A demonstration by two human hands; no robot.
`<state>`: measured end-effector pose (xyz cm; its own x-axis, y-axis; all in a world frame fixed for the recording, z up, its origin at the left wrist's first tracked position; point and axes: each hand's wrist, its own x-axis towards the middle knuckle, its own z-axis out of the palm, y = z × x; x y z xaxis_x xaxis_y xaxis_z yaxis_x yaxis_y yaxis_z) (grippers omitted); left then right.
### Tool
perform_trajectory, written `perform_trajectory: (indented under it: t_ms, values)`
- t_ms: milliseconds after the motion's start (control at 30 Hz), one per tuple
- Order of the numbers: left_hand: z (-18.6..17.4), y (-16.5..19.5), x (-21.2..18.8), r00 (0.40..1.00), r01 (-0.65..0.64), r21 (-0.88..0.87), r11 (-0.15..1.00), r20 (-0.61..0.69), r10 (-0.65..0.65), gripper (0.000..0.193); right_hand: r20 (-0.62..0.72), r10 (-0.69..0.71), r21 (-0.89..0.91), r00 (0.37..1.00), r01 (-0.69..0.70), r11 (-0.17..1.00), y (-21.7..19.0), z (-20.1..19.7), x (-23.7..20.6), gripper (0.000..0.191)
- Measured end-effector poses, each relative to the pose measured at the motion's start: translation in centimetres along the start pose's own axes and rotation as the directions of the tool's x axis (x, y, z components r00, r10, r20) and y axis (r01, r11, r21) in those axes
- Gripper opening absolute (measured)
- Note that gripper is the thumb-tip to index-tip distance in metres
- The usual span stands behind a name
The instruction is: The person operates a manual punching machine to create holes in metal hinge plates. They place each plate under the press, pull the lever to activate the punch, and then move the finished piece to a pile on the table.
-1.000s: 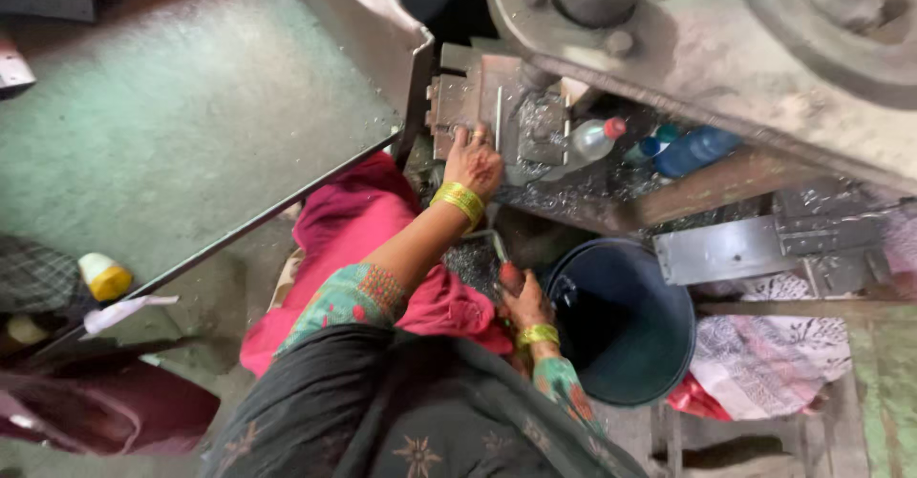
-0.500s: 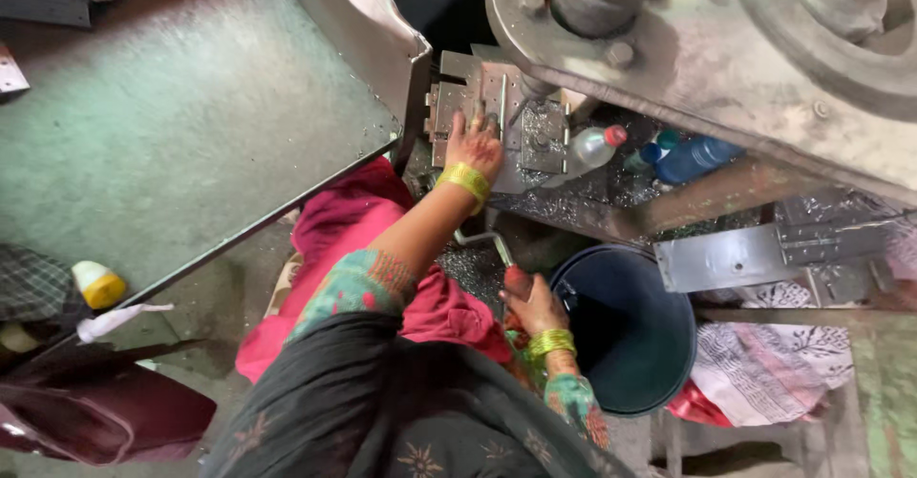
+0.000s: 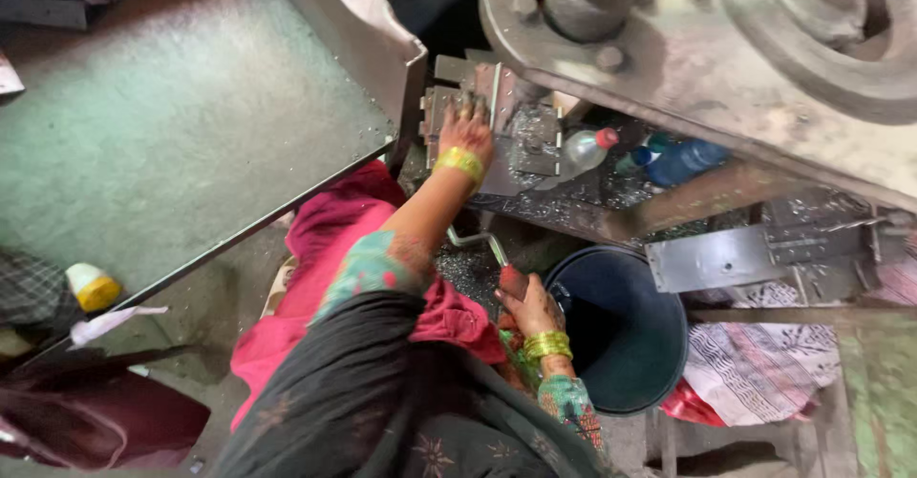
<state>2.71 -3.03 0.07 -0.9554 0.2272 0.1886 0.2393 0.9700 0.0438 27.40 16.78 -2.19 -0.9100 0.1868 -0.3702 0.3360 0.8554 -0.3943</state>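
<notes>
Metal blocks of the press die (image 3: 497, 120) are lying under the left hand (image 3: 465, 132), and this hand is now pressing flat on them with the fingers laid close together, the tips pointing up toward the machine. Compared with one second ago, the left arm is reaching a little deeper into the press, so the hand is sitting higher on the die than before. The yellow bangle (image 3: 459, 162) is marking the wrist clearly.

The right hand (image 3: 530, 308) is also changing place: it is now closing around the red grip of a bent metal handle (image 3: 478, 241), beside the rim of the dark blue bucket (image 3: 621, 330). Earlier this hand was resting lower, near the bucket only. The fingers are wrapping the grip, though the fingertips themselves are hidden.

This is suggesting that the person is placing or holding a small piece in the die while preparing the handle; the piece itself is too small to see under the palm. A clear plastic bottle (image 3: 581, 148) with a red cap is lying just beside the die.
</notes>
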Motion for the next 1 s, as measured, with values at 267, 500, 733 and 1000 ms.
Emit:
perform_trajectory:
  t_ms: [267, 500, 733, 1000]
  values:
    - [-2.7, -0.3, -9.1, 0.882, -0.459, -0.122, 0.880, -0.185, 0.434, 0.044, 0.037, 0.092, 0.075, 0.995, -0.095, 0.993, -1.8, -0.8, -0.6, 0.074]
    - [-6.7, 5.7, -4.7, 0.938, -0.282, -0.005, 0.959, -0.214, 0.274, 0.040, -0.004, -0.009, 0.022, 1.000, 0.009, 1.000, 1.0, 0.8, 1.4, 0.079]
    - [-5.9, 5.9, -6.0, 0.979, -0.201, -0.116, 0.973, 0.009, 0.203, 0.035, -0.037, -0.035, -0.037, 0.999, 0.033, 0.999, 0.7, 0.5, 1.3, 0.084]
    - [-6.7, 1.7, -9.5, 0.893, -0.427, -0.230, 0.874, -0.260, 0.367, 0.049, -0.018, 0.020, 0.101, 1.000, -0.018, 0.995, -0.3, 0.1, 0.1, 0.077]
